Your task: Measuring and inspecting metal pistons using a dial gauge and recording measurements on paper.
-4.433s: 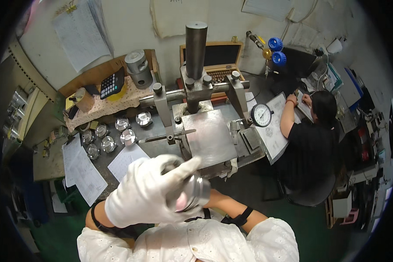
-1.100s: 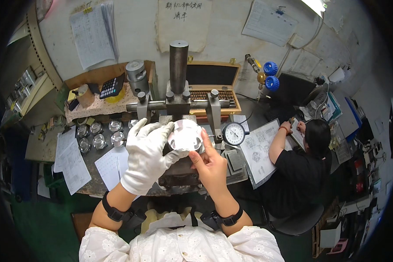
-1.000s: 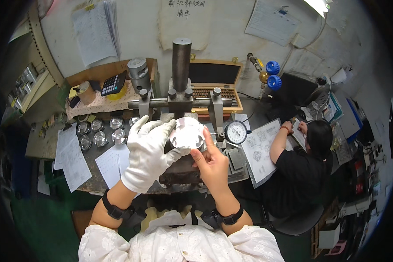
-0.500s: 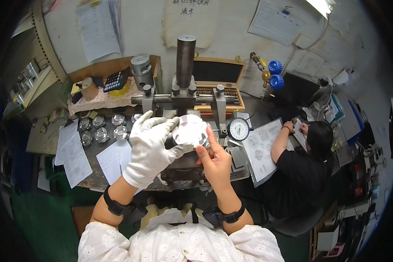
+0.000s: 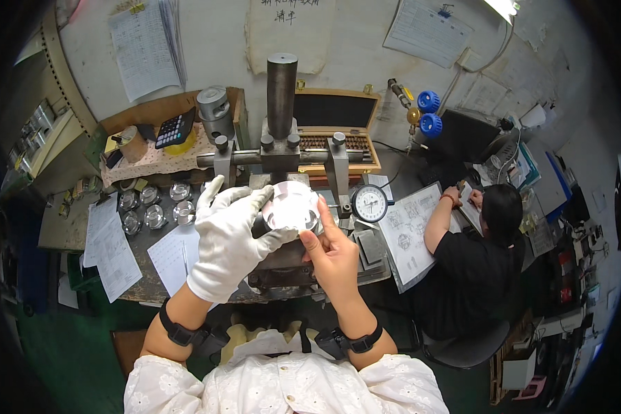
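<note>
Metal part [image 5: 291, 205], clasped between gloved left hand [image 5: 229, 231] and bare right hand [image 5: 333, 255]; we should steady it evenly; its seating we cannot see.

The left hand [image 5: 229, 231], in a white glove, grips the left side of the round metal part [image 5: 291, 207], its fingers arched toward the upper edge and its thumb along the lower one. The bare right hand [image 5: 337, 259] pinches the right side, index finger pointing up along the rim, thumb at the lower right. Both forearms, the left [image 5: 192, 307] and the right [image 5: 354, 316], slant up and inward from below the part.
</note>
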